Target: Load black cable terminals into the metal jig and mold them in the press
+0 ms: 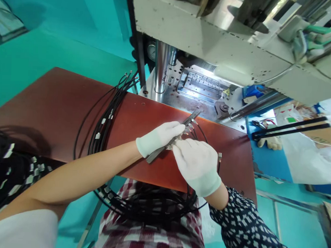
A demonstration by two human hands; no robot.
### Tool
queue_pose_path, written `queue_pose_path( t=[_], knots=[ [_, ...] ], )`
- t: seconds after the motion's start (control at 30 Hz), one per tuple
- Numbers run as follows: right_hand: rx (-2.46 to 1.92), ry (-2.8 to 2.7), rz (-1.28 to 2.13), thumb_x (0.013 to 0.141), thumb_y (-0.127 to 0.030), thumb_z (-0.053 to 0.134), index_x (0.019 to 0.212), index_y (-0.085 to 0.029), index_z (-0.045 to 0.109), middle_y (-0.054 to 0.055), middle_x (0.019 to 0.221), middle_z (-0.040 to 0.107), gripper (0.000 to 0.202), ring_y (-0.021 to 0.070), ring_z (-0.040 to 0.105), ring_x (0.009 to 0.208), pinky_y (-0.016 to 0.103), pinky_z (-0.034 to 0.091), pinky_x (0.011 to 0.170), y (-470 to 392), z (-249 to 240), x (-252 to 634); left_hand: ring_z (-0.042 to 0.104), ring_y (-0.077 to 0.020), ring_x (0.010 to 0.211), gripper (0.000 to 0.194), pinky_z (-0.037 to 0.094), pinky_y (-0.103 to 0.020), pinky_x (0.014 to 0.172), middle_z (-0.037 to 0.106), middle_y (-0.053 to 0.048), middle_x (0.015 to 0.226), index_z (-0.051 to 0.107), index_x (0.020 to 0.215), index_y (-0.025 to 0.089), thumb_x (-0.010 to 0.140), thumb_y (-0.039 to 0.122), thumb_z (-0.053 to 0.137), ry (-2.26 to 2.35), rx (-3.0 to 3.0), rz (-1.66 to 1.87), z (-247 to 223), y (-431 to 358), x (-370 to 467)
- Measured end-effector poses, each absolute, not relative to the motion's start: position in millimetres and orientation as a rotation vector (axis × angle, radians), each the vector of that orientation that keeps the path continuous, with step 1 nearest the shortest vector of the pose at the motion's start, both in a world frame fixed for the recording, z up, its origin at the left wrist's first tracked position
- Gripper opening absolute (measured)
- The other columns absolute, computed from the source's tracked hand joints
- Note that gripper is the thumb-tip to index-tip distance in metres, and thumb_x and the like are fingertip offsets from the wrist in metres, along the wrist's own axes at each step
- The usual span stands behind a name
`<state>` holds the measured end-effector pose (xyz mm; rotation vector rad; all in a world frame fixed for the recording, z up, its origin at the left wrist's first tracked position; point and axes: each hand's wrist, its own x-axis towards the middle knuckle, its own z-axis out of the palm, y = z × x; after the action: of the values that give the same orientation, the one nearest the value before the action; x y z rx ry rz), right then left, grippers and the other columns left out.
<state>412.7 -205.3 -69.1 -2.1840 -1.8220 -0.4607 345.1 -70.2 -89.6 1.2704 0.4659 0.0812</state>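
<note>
My left hand (162,137), in a white glove, is closed round a long flat grey metal bar (155,155), which lies slantwise above the reddish-brown table. Shiny metal cable ends (189,128) sit in a row along the bar's right side. My right hand (198,164), gloved too, has its fingers bent and pressed at these ends; its fingertips are partly hidden. Black cables (201,131) run from the bar and pass beneath my right hand. Their coil (151,210) hangs over my lap, and the bundle (111,111) lies across the table to the left.
Beyond the reddish-brown table (54,109) stands a press with steel columns (161,66) and a lower die (199,87). More black cables (19,176) with white tags are piled at lower left. A glove (270,142) and pliers (264,123) lie at right.
</note>
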Motion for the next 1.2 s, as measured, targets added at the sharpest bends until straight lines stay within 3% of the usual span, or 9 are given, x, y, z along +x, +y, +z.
queue_pose_path(
  t=[0.13, 0.23, 0.37, 0.5, 0.57, 0.67, 0.73, 0.97, 1.2],
  knots=[
    [-2.114, -1.776, -0.371, 0.095, -0.028, 0.059, 0.087, -0.02, 0.068, 0.001, 0.076, 0.069, 0.014, 0.0155, 0.061, 0.07, 0.031, 0.04, 0.069, -224.8, -56.7, 421.6, 0.044, -0.007, 0.055, 0.037, 0.039, -0.018, 0.049, 0.048, 0.003, 0.065, 0.05, 0.079, 0.015, 0.095, 0.048, 0.052, 0.427, 1.346, 0.103, -90.0, -69.7, 342.3],
    [-2.159, -1.365, -0.403, 0.091, -0.032, 0.066, 0.098, -0.021, 0.068, 0.002, 0.09, 0.07, 0.013, 0.0147, 0.063, 0.078, 0.028, 0.046, 0.075, -261.9, -49.5, 438.0, 0.043, -0.0069, 0.051, 0.038, 0.039, -0.018, 0.047, 0.048, 0.003, 0.065, 0.052, 0.084, 0.016, 0.095, 0.052, 0.05, 0.405, 1.315, 0.046, -92.5, -68.5, 341.4],
    [-2.433, -1.078, -0.246, 0.084, -0.043, 0.072, 0.094, -0.02, 0.068, 0.002, 0.086, 0.067, 0.025, 0.0146, 0.059, 0.067, 0.028, 0.047, 0.061, -306.7, -59.3, 453.3, 0.041, -0.0057, 0.049, 0.037, 0.038, -0.017, 0.045, 0.048, 0.003, 0.066, 0.053, 0.087, 0.015, 0.095, 0.051, 0.051, 0.393, 1.255, 0.032, -95.7, -68.2, 342.4],
    [-2.258, -1.078, -0.341, 0.087, -0.023, 0.07, 0.088, -0.021, 0.068, 0.0, 0.083, 0.068, 0.003, 0.0114, 0.059, 0.064, 0.025, 0.047, 0.061, -315.0, -60.1, 438.2, 0.041, -0.0057, 0.049, 0.035, 0.037, -0.018, 0.045, 0.047, 0.003, 0.066, 0.052, 0.086, 0.015, 0.096, 0.049, 0.05, 0.419, 1.245, 0.061, -93.8, -70.6, 343.8],
    [-2.123, -1.14, -0.359, 0.087, -0.016, 0.068, 0.094, -0.023, 0.069, 0.0, 0.088, 0.07, 0.01, 0.012, 0.062, 0.069, 0.025, 0.048, 0.064, -305.3, -50.8, 423.2, 0.043, -0.0061, 0.05, 0.034, 0.039, -0.018, 0.046, 0.048, 0.003, 0.067, 0.051, 0.084, 0.016, 0.095, 0.047, 0.051, 0.431, 1.285, 0.082, -91.9, -72.4, 343.9],
    [-2.017, -1.459, -0.059, 0.093, -0.019, 0.062, 0.101, -0.024, 0.071, 0.0, 0.083, 0.071, 0.013, 0.0138, 0.064, 0.069, 0.027, 0.046, 0.064, -277.9, -41.2, 401.9, 0.045, -0.0065, 0.053, 0.034, 0.041, -0.018, 0.048, 0.049, 0.002, 0.067, 0.05, 0.079, 0.016, 0.095, 0.045, 0.052, 0.429, 1.354, 0.122, -91.0, -74.2, 343.1],
    [-2.032, -1.608, -0.057, 0.096, -0.025, 0.058, 0.105, -0.021, 0.071, 0.0, 0.074, 0.07, 0.016, 0.0148, 0.063, 0.064, 0.029, 0.043, 0.064, -257.1, -44.7, 392.2, 0.046, -0.0065, 0.054, 0.034, 0.039, -0.017, 0.048, 0.049, 0.002, 0.067, 0.05, 0.079, 0.016, 0.095, 0.046, 0.053, 0.42, 1.309, 0.128, -92.6, -74.6, 342.4],
    [-2.215, -1.748, -0.284, 0.094, -0.023, 0.057, 0.077, -0.021, 0.07, -0.002, 0.06, 0.064, 0.022, 0.015, 0.053, 0.055, 0.034, 0.031, 0.062, -231.0, -65.0, 386.8, 0.039, -0.0062, 0.045, 0.032, 0.032, -0.019, 0.04, 0.048, 0.003, 0.064, 0.06, 0.095, 0.016, 0.095, 0.047, 0.05, 0.455, 1.052, 0.004, -97.8, -71.8, 343.4],
    [-2.211, -1.742, -0.276, 0.093, -0.024, 0.058, 0.076, -0.021, 0.069, -0.002, 0.061, 0.065, 0.02, 0.0139, 0.052, 0.056, 0.033, 0.029, 0.062, -227.6, -63.5, 389.3, 0.042, -0.0065, 0.044, 0.028, 0.032, -0.019, 0.039, 0.048, 0.003, 0.062, 0.057, 0.088, 0.016, 0.097, 0.04, 0.048, 0.515, 1.052, -0.008, -88.6, -71.9, 344.1]
  ],
)
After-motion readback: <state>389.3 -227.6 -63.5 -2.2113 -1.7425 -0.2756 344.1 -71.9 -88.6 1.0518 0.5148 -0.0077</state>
